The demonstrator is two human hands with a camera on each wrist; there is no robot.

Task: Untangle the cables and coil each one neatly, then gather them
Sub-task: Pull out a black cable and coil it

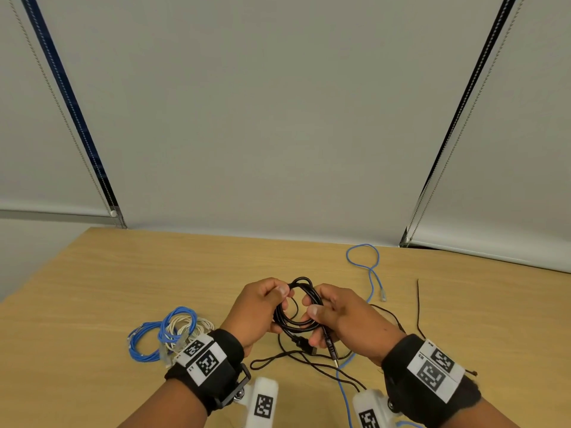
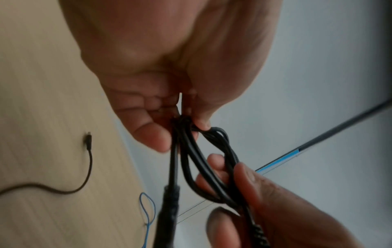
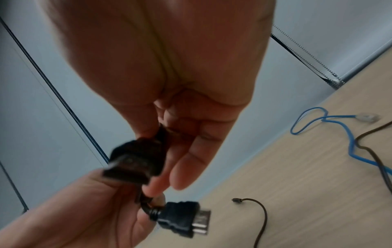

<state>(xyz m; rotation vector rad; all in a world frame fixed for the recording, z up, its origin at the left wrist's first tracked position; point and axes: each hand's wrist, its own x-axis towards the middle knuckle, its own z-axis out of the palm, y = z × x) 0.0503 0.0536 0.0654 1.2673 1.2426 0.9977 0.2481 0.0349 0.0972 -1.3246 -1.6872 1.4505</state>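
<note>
Nearest me, both wrists wear black straps with printed marker tags. The left hand and right hand meet over the tabletop, each closed around the black cable coil. Left grip: thumb and curled fingers pinch the top of the loops. Right grip: thumb pressed over the lower side of the bundle, fingers wrapped beneath. From the right wrist view I see two black plugs hanging by the right palm, one with a metal end; blurred, type unclear.

Under the hands, a thin dark cable trails loose across the wood, crossing a loose blue cable that runs from the near edge up past the right hand to a loop and a clear plug.

Left of the left wrist, a blue coil and a white coil lie touching, overlapped.

Beyond the tabletop's far edge, grey roller blinds with bead chains.
</note>
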